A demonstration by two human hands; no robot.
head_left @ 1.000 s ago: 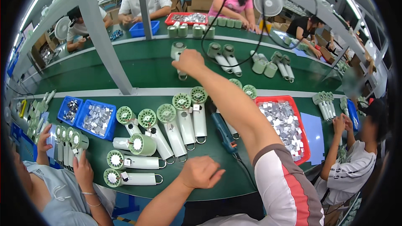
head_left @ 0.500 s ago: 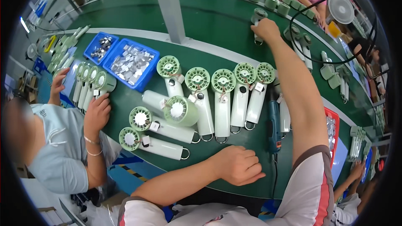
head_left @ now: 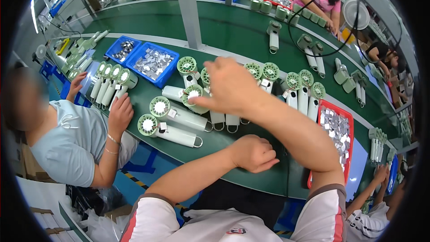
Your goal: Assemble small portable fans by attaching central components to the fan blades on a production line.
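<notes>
My right hand (head_left: 228, 85) reaches across the bench with its fingers apart and nothing in it. It hovers over a row of light green and white handheld fans (head_left: 270, 72), covering part of them. Close to the near bench edge, my left hand (head_left: 254, 153) is curled into a fist. Whatever it may hold is hidden. More fans lie on their sides to the left, their white handles (head_left: 181, 136) ending in metal loops. One fan (head_left: 274, 36) lies on the green surface beyond the rail. Another group of fans (head_left: 306, 79) stands to the right of my forearm.
Blue bins (head_left: 154, 65) of small metallic pieces sit at the back left, and a red tray (head_left: 351, 134) of similar pieces on the right. A metal post (head_left: 188, 13) rises from the rail. A co-worker's hand (head_left: 121, 112) is beside fans at the left. A black cable (head_left: 309, 5) hangs overhead.
My right hand has let go of the fan beyond the rail and come back left and nearer, over the row. The left fist has hardly changed. The view has shifted, showing more of the red tray.
</notes>
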